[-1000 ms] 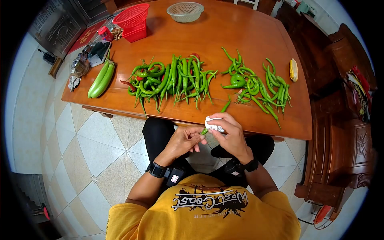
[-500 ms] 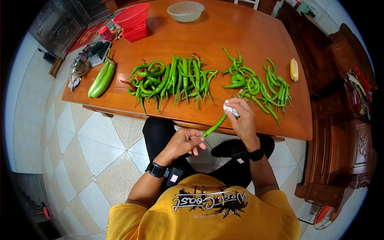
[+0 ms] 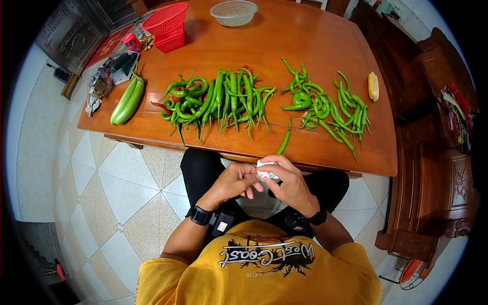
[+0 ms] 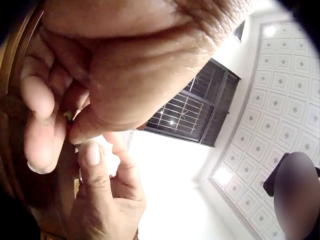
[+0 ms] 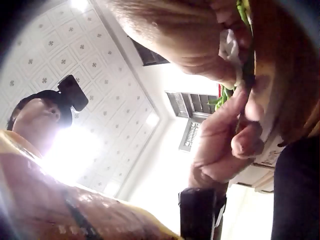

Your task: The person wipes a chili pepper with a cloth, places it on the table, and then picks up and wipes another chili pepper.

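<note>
Over the lap at the table's front edge, both hands work on one long green chili pepper (image 3: 285,140). My left hand (image 3: 235,181) pinches its near end between thumb and fingers. My right hand (image 3: 291,184) grips a crumpled white cloth (image 3: 267,172) against the pepper, close to the left fingertips. The far part of the pepper sticks out past the cloth toward the table, while the part under the cloth is hidden. In the left wrist view, the white cloth (image 4: 106,155) shows between the right thumb and fingers.
A large heap of green and red chilies (image 3: 213,99) lies on the table (image 3: 305,30), with a smaller group of green chilies (image 3: 325,109) to its right. Light green eggplants (image 3: 127,101) lie left, a corn cob (image 3: 373,87) far right. Red baskets (image 3: 170,40) and a pale basket (image 3: 234,21) stand at the back.
My right hand slid the cloth out along the pepper toward its far end, then came back beside the left fingertips. The left hand kept its pinch in about the same place.
</note>
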`<state>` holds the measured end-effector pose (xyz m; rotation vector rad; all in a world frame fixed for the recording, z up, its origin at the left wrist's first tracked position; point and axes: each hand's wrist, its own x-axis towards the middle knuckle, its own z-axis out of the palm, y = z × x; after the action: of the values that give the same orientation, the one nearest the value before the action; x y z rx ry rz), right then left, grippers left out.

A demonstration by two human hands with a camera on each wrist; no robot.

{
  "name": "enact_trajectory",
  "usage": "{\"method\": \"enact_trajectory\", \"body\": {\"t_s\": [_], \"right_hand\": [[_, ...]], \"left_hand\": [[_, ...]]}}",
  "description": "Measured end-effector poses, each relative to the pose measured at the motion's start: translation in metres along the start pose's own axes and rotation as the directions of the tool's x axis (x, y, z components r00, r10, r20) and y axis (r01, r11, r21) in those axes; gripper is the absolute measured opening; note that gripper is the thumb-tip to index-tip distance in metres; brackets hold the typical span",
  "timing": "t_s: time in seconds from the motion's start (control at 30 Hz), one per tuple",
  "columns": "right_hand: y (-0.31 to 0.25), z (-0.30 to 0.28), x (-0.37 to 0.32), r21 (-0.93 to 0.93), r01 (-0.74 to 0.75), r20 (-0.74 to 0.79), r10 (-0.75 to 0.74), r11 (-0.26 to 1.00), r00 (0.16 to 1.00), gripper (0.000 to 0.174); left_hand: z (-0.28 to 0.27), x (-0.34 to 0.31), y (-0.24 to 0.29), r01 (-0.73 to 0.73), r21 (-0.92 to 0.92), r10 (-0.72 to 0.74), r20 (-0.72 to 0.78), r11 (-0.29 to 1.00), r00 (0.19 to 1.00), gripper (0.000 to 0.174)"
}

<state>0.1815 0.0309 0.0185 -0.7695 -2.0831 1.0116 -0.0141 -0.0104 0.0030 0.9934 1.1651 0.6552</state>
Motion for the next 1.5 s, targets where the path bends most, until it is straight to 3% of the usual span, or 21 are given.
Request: {"method": "enact_trajectory", "body": {"t_s": [0.1, 0.23, 0.27, 0.43, 0.63, 0.77, 1.0, 1.13, 1.27, 1.5], "right_hand": [[0.004, -0.003, 0.001, -0.019, -0.009, 0.002, 0.009, 1.000, 1.000, 0.025], [0.027, -0.017, 0.015, -0.137, -0.008, -0.159, -0.014, 0.991, 0.987, 0.024], [0.027, -0.023, 0.020, -0.121, -0.039, -0.176, 0.017, 0.992, 0.984, 0.017], [0.045, -0.035, 0.030, -0.233, -0.029, -0.217, -0.023, 0.972, 0.976, 0.022], [0.037, -0.026, 0.025, -0.194, -0.035, -0.200, -0.005, 0.980, 0.980, 0.023], [0.020, -0.014, 0.014, -0.028, -0.059, -0.116, 0.056, 0.998, 0.992, 0.024], [0.011, -0.003, 0.009, -0.027, 0.026, -0.040, -0.027, 0.999, 0.999, 0.023], [0.023, -0.010, 0.016, -0.049, -0.022, -0.130, 0.016, 0.999, 0.991, 0.024], [0.038, -0.027, 0.023, -0.226, -0.024, -0.229, -0.029, 0.974, 0.973, 0.021], [0.041, -0.029, 0.021, -0.245, -0.030, -0.259, -0.036, 0.969, 0.965, 0.026]], "left_hand": [[0.003, 0.000, 0.003, 0.017, -0.006, -0.017, -0.012, 1.000, 1.000, 0.024], [0.001, 0.000, 0.003, 0.052, -0.008, -0.052, 0.003, 0.999, 0.999, 0.028], [0.001, 0.000, 0.003, 0.051, -0.004, -0.051, 0.002, 0.999, 0.999, 0.028], [0.001, -0.001, 0.001, 0.029, -0.001, -0.029, -0.001, 1.000, 1.000, 0.030], [0.000, 0.002, -0.003, 0.043, -0.058, -0.042, 0.018, 0.997, 0.999, 0.035], [0.001, 0.004, -0.004, -0.007, -0.059, 0.005, -0.034, 0.998, 0.999, 0.031], [0.004, 0.003, -0.001, -0.043, -0.037, 0.040, -0.078, 0.998, 0.996, 0.028], [0.003, 0.000, -0.001, -0.038, -0.015, 0.037, -0.107, 0.999, 0.994, 0.026], [0.004, -0.002, -0.001, -0.043, -0.018, 0.040, -0.121, 0.999, 0.992, 0.026], [0.005, -0.002, 0.005, -0.017, 0.004, 0.018, -0.085, 1.000, 0.996, 0.031]]}}
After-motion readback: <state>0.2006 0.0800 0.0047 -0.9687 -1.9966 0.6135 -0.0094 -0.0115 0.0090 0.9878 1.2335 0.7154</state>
